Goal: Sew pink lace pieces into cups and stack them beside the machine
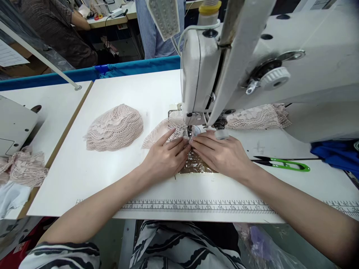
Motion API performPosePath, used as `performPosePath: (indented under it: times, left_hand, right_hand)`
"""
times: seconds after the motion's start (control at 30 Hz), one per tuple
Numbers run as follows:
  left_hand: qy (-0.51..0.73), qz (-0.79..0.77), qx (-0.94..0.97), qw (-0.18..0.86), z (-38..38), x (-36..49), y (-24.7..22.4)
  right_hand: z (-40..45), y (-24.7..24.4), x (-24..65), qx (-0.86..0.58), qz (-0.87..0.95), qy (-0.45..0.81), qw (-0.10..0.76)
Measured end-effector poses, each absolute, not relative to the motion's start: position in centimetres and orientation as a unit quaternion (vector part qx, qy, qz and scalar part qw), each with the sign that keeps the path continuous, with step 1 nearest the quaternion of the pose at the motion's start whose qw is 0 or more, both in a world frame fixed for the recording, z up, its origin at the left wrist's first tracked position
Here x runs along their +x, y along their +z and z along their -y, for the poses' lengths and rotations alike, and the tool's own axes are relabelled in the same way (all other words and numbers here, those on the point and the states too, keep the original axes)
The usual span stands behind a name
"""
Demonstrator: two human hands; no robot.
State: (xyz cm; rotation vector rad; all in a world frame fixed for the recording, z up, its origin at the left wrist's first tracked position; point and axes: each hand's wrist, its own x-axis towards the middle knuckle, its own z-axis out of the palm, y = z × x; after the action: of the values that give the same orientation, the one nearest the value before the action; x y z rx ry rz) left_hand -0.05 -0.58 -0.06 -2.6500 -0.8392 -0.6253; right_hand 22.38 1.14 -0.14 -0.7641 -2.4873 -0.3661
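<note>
A piece of pale pink lace [157, 133] lies under the presser foot [190, 130] of a white sewing machine [200, 71]. My left hand [166, 155] is on the near side of the lace, its fingertips closed on the edge close to the foot and its index finger stretched forward. Right beside it, my right hand [221, 153] has its fingers together, the tips at the same edge by the needle. Both thumbs are mostly hidden. Beneath the hands, shiny brown tape [195, 163] covers part of the machine bed.
A stack of pink lace pieces [114, 127] lies to the left, and more lace [258, 116] lies behind the machine head. Green-handled thread snips [283, 164] rest at right near blue cloth [336, 153]. A printed ruler [174, 206] runs along the table's front edge. Two people sit beyond.
</note>
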Motion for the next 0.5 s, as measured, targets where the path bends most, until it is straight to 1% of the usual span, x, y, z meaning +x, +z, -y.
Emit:
performPosePath:
  times: [0.3,0.5]
  left_hand:
    - [-0.212,0.298,-0.918,0.154,0.67,-0.03,0.14]
    - [-0.199,0.304,-0.922,0.136,0.51,-0.16,-0.06]
  right_hand:
    - [-1.07,0.08,22.47,-0.286,0.914,-0.139,0.252]
    - [-0.99,-0.02,22.39,-0.295,0.913,-0.131,0.249]
